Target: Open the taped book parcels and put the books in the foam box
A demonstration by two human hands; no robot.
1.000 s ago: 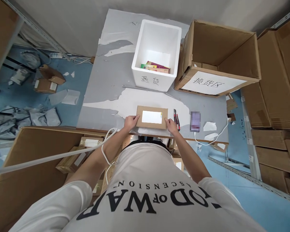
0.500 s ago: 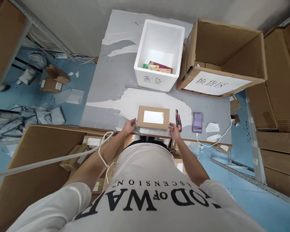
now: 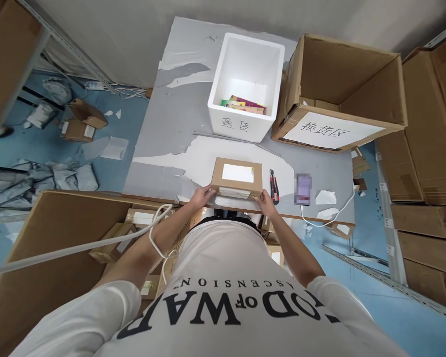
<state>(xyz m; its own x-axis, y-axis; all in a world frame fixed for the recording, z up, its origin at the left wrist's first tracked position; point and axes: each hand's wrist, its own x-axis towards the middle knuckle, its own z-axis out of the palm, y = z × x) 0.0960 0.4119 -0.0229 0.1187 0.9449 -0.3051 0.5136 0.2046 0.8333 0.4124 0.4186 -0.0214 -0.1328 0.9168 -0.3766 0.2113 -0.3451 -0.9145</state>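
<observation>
Far left, blue floor: grey plastic packages (image 3: pixel 59 178) heaped. Tabletop (image 3: pixel 152 134) grey, surface peeling to white. Left hand (image 3: pixel 201 197): fingers grasping the near left corner of a small cardboard box (image 3: pixel 238 186). Box between both hands by the tabletop's front edge, white label up, near side in view. Behind it, white foam bin (image 3: pixel 252 131), colourful flat packs (image 3: pixel 245 106) inside. Right hand (image 3: pixel 266 202): fingers grasping the box's near right corner. Just beside, red-and-black cutter (image 3: pixel 274 187). Then phone (image 3: pixel 303 189), screen blurred, white cable attached. Behind, large carton (image 3: pixel 353 64).
</observation>
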